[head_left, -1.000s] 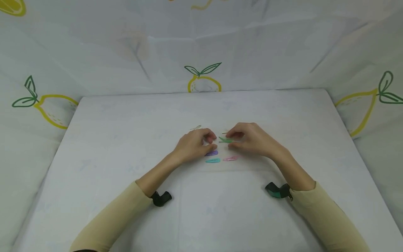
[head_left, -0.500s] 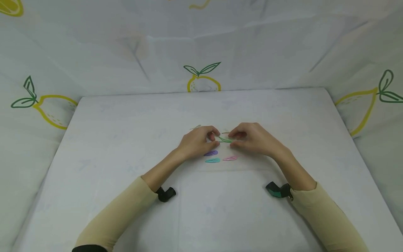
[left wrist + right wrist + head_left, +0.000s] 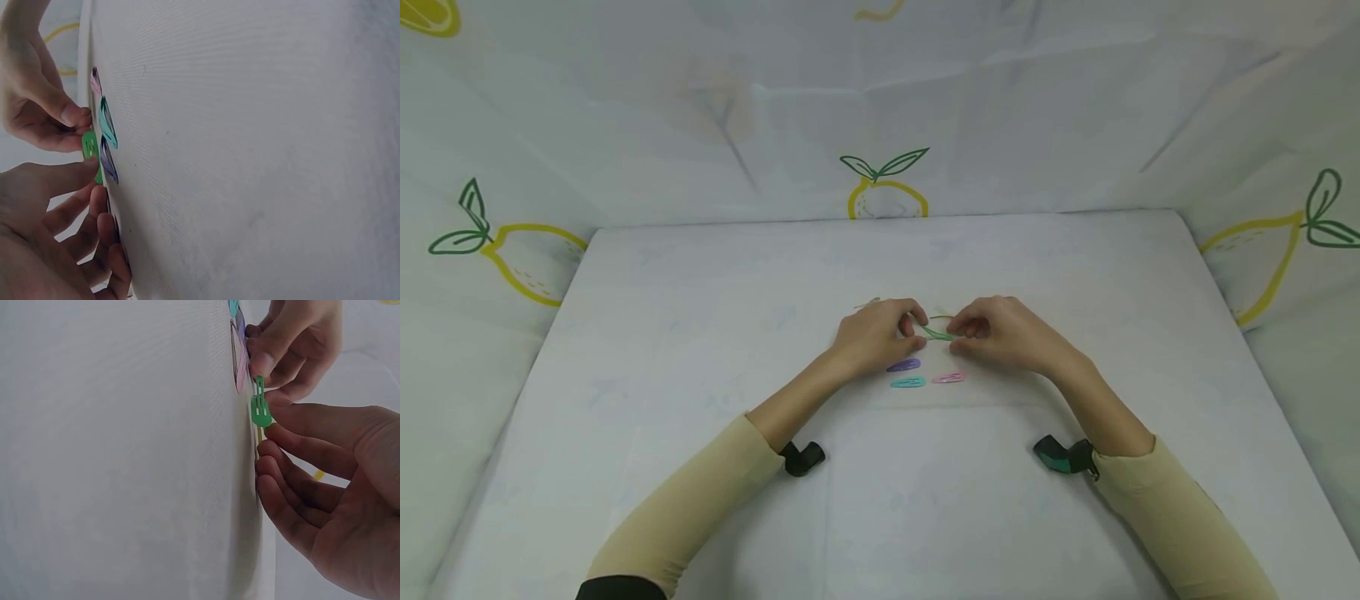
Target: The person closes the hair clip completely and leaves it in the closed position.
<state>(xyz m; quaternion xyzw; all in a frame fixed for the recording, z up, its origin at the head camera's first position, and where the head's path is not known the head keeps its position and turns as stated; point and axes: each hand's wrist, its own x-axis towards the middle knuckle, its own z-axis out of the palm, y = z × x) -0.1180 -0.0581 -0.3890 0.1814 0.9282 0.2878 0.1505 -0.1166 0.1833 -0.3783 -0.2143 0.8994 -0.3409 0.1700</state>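
Note:
Between the hands is a green snap hair clip, its two parts spread into a narrow V in the head view. My left hand pinches its left, pointed end between thumb and fingers. At the wider end, my right hand pinches it; in the right wrist view the clip's slotted broad end shows beside the thumb. Just nearer than the left fingertips lie a purple hair clip and a teal hair clip. A pink hair clip lies to the right of the teal one.
A pale, thin clip lies behind the left hand, partly hidden by it. Beyond the green clip is a thin brownish, curved piece, partly covered by right fingers. White cloth covers the table; a lemon-print curtain surrounds it.
My left hand has moved right, from beside the green hair clip onto its pointed end, uncovering more of the purple clip. The right hand has barely shifted and keeps its hold.

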